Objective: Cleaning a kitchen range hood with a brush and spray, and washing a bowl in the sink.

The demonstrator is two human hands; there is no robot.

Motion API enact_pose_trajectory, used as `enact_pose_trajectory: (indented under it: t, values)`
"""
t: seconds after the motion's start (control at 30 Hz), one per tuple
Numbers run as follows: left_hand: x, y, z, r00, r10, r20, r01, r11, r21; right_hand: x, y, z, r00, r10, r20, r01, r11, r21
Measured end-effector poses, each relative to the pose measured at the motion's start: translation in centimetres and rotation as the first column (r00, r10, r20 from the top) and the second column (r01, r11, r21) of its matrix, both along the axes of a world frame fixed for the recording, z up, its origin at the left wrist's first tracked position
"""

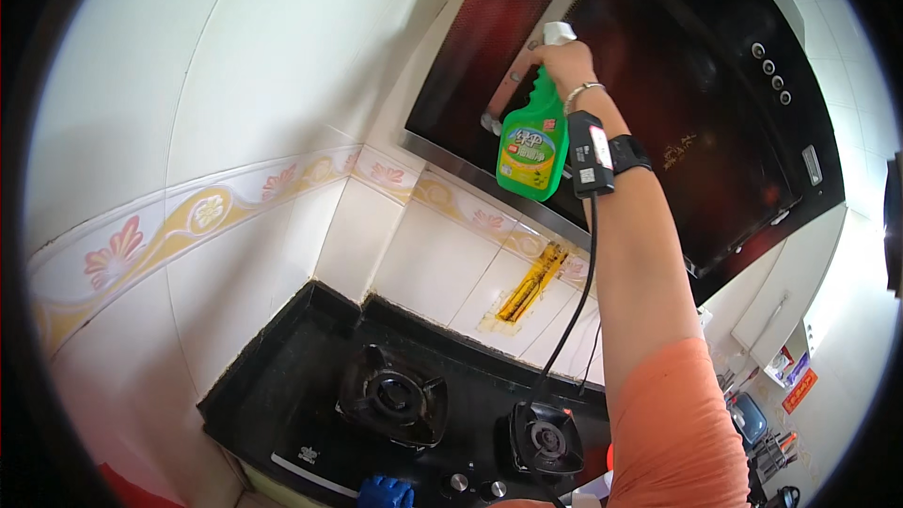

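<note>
My right hand [566, 63] is raised in front of the range hood [635, 113], gripping the neck of a green spray bottle [533, 144] just below its white spray head [559, 32]. The bottle hangs nearly upright, its labelled side towards me. A black device with a cable [591, 155] is strapped to my right wrist, beside a bracelet. Fingers of a blue glove [385, 492] show at the bottom edge, by the front of the black gas hob [451, 402]; whether my left hand is inside it cannot be told.
Two burners, the left one [392, 395] and the right one [547, 439], sit below the hood. White tiled walls [437, 261] enclose the hob's back and left side. A yellow, dirty strip [532, 283] marks the back wall. Utensils in a rack [772, 455] stand at the far right.
</note>
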State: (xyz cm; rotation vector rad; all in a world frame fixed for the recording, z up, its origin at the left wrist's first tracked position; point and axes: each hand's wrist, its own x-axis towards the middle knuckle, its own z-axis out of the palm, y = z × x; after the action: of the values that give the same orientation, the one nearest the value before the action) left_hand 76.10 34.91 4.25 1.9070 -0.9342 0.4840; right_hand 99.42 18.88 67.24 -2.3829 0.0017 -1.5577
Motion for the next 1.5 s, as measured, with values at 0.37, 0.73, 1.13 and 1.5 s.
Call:
enact_pose_trajectory:
  t: [0.37, 0.73, 1.13, 1.5]
  values:
    - [0.0, -0.1, -0.8, 1.0, 0.003, -0.003, -0.003, 1.0, -0.014, -1.2, 2.2, 6.0, 0.994, 0.03, 0.102, -0.022, 0.997, -0.08]
    - [0.1, -0.4, -1.2, 0.998, -0.011, 0.06, 0.013, 0.999, -0.033, -3.7, 4.9, 10.9, 0.989, 0.118, 0.095, -0.109, 0.989, -0.096]
    - [0.1, -0.5, -1.4, 0.999, -0.01, 0.045, 0.01, 1.0, -0.013, -4.2, 5.0, 11.7, 0.949, 0.285, 0.133, -0.286, 0.958, -0.011]
    - [0.2, -0.5, -1.4, 0.995, -0.015, 0.094, 0.019, 0.999, -0.041, -9.9, 5.6, 11.7, 0.789, -0.557, 0.26, 0.599, 0.601, -0.53]
